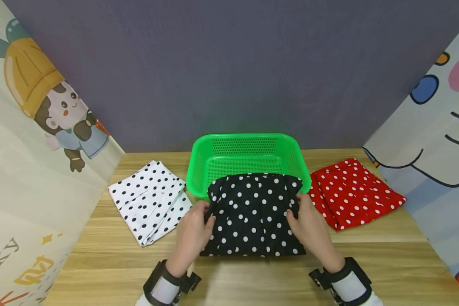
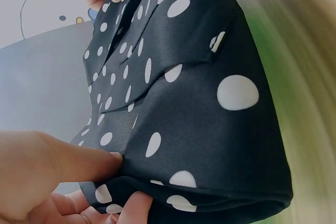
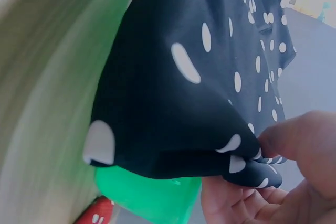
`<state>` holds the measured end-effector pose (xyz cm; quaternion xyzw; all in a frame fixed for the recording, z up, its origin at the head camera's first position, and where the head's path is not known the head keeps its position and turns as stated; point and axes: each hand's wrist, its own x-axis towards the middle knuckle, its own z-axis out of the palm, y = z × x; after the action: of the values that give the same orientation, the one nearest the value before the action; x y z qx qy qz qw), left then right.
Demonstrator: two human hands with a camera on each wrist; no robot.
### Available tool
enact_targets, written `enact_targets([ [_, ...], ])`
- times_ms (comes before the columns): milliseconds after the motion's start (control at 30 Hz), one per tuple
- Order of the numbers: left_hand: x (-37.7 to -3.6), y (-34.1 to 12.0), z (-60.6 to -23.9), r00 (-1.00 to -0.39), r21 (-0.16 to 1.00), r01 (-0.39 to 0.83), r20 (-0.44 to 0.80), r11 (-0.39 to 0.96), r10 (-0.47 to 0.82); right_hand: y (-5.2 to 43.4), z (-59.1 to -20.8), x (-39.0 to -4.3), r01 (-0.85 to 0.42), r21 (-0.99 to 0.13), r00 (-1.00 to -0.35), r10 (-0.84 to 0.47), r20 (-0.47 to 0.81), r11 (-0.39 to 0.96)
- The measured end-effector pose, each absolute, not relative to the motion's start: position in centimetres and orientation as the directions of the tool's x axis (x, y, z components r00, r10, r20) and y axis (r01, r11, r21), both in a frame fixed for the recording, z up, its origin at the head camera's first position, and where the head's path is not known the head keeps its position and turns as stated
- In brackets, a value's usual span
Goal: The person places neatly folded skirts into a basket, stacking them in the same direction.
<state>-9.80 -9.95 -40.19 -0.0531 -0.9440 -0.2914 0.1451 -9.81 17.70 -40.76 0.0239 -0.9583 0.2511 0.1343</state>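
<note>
Between our hands, the left hand (image 1: 193, 231) and right hand (image 1: 310, 227) each pinch a side edge of the folded black cloth (image 1: 252, 214), lifted so its far edge overlaps the green basket's (image 1: 248, 146) front rim. On the table (image 1: 252, 280), a white cloth (image 1: 151, 199) lies left, a red cloth (image 1: 353, 191) right

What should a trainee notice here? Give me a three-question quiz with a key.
1. True or false: both hands pinch the black dotted cloth.
2. Which cloth lies to the right of the green basket: A white, B red, C blue?
3. Fill in: the basket's inside looks ____.

Key: 1 true, left hand and right hand each grip a side edge. 2 B, the red cloth. 3 empty.
</note>
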Motion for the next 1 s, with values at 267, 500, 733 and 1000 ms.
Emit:
enact_targets([
  [267,-11.7,-10.0,-39.2,-0.963,0.532,0.151,0.268,0.833,0.003,17.5,-40.0,-11.9,-0.148,-0.481,-0.958,-0.005,0.285,0.864],
  [500,-13.0,-9.9,-38.3,-0.968,0.52,0.153,0.248,0.841,0.023,17.5,-39.1,-13.3,-0.177,-0.492,-0.957,-0.033,0.288,0.852],
  [733,-14.4,-9.8,-37.5,-0.963,0.496,0.176,0.266,0.851,0.044,17.7,-38.2,-14.7,-0.193,-0.485,-0.955,-0.05,0.293,0.853],
  [1000,-16.2,-9.9,-36.7,-0.964,0.498,0.184,0.26,0.847,0.056,18.1,-37.4,-16.5,-0.192,-0.485,-0.961,-0.064,0.269,0.853],
])
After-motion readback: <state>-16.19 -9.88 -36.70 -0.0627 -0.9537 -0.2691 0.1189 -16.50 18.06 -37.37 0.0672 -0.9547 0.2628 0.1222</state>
